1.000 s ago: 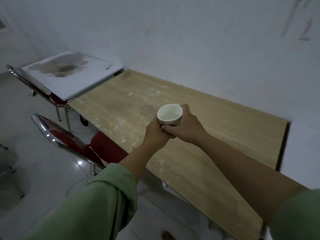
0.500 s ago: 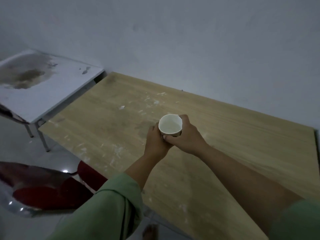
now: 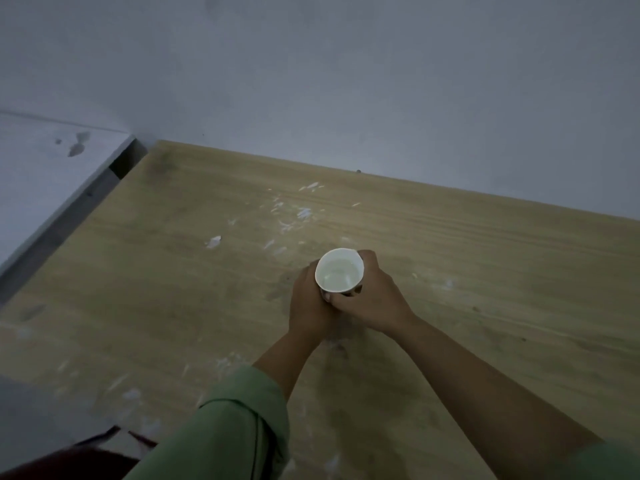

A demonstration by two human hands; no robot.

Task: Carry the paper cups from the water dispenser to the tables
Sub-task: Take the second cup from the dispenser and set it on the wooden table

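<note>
Head view, dim and soft, cuts off both green sleeves (image 3: 239,427) at the bottom edge, and whether the paper cup (image 3: 339,275) touches the wooden table (image 3: 173,289) is hidden. Compared with a second ago the chairs are nearly out of frame and the tabletop fills the view. Left hand (image 3: 310,306) and right hand (image 3: 372,299) wrap their fingers around the cup, which holds clear liquid, above the table's middle, short of the far edge.

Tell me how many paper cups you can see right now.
1. The paper cup is held in both hands, the left hand and the right hand, over the wooden table. No other cup shows; any elsewhere would be out of frame.
</note>
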